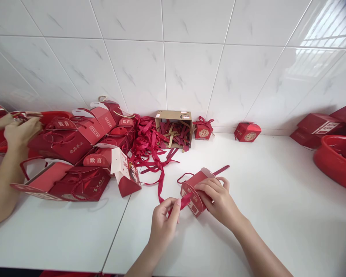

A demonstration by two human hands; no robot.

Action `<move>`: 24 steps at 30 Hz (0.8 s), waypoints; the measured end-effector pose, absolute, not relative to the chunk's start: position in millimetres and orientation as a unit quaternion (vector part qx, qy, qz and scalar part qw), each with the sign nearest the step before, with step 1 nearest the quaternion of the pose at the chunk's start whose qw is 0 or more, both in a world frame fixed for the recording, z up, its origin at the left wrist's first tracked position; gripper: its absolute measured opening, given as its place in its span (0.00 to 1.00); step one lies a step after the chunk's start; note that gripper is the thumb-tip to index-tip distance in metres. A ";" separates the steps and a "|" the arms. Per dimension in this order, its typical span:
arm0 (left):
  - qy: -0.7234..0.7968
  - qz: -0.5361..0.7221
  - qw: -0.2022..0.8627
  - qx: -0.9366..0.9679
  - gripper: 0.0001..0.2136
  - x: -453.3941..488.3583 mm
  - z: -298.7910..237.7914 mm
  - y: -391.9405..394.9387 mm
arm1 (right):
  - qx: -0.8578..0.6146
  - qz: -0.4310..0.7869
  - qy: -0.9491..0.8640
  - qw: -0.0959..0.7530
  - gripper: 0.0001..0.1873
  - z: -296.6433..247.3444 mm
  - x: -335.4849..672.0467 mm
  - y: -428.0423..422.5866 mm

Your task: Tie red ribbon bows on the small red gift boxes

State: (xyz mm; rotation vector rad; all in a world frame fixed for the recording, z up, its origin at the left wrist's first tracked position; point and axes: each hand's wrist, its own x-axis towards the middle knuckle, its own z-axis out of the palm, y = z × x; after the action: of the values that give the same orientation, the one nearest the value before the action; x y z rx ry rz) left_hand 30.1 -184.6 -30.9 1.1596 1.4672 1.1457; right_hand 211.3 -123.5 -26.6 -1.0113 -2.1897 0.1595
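Note:
My left hand (165, 219) pinches the end of a red ribbon (161, 182) between thumb and fingers, close to the near side of a small red gift box (192, 196). That ribbon trails back to the heap of ribbons. My right hand (217, 196) grips the box from its right side, fingers over the top edge. The box is tilted on the white table, with a cord loop showing at its left. Behind it a dark red strip (222, 169) sticks out. Part of the box is hidden by my right hand.
A tangled heap of red ribbons (145, 138) lies beside a cardboard box (173, 114) of strips. Red gift boxes (72, 148) crowd the left, where another person's hands (23, 129) work. Two small boxes (248, 132) stand along the wall. A red basin (334, 165) sits right.

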 end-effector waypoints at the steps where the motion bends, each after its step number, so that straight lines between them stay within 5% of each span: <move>1: 0.595 0.465 0.455 0.472 0.18 30.3 -31.0 -183.9 | -0.392 0.063 -0.846 0.356 0.10 -27.1 211.4 -123.3; 24: 0.597 0.443 0.398 0.537 0.17 40.8 -14.4 -164.2 | -0.399 0.116 -0.804 0.426 0.18 -29.3 205.9 -129.0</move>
State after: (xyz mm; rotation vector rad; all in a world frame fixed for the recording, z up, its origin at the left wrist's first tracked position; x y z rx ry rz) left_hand 40.8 -164.2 -14.4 1.3593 1.5125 1.1213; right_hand 205.9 -129.0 -29.3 -0.9972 -2.0084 0.2887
